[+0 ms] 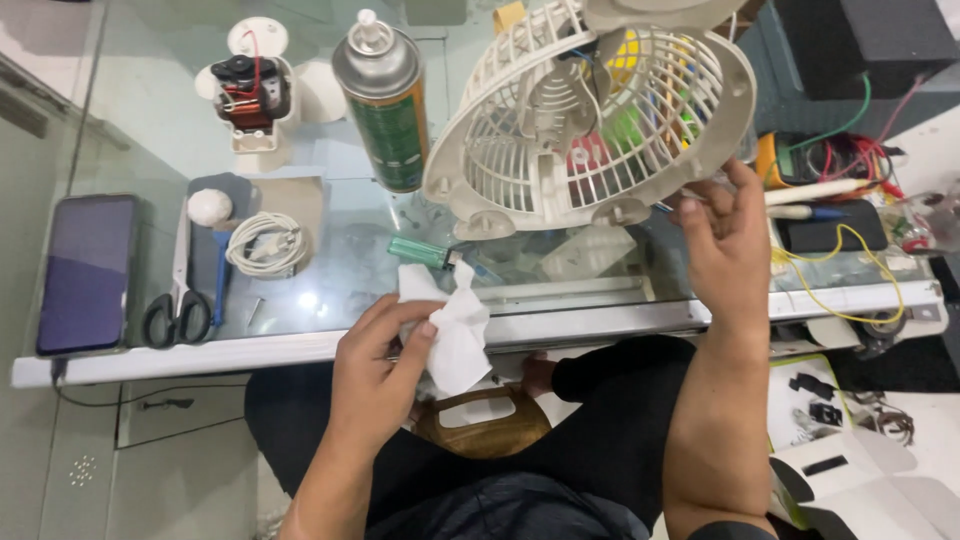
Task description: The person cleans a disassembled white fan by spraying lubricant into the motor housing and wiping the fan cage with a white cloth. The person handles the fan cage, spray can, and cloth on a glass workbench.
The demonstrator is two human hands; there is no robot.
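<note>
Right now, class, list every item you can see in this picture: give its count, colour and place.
round plastic fan grille: one, cream, above table centre, held at its right edge
crumpled paper tissue: one, white, table's front edge
metal spray can: one, silver and green, upright, centre back
small electric motor: one, black and red, back left
smartphone: one, dark, far left
scissors: one, black-handled, beside phone
coiled cable: one, white, left of centre
glass table: one, clear
left hand: holds tissue
right hand: grips grille

White fan grille (590,115) tilted; crumpled tissue (455,330).
</note>
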